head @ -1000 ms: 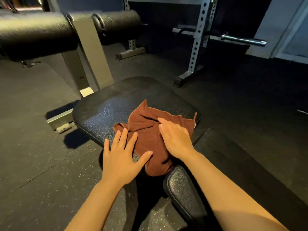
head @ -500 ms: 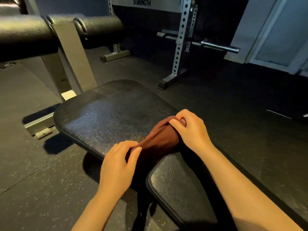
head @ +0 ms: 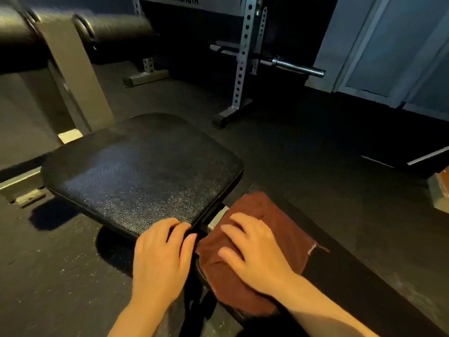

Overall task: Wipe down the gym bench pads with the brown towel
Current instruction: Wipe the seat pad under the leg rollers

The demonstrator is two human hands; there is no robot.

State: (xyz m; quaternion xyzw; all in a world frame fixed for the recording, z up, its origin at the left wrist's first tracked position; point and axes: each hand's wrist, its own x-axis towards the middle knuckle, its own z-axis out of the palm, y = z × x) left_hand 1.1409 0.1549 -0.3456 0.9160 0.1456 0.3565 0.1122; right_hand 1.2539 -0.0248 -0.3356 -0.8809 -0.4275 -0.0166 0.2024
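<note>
The brown towel is spread over the back pad; the seat pad is bare, on a dark floor.

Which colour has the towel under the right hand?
The towel is reddish brown; the head view, the only one, shows it.

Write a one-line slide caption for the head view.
Right hand presses the brown towel onto the rear bench pad; left hand rests on the seat pad edge.
</note>
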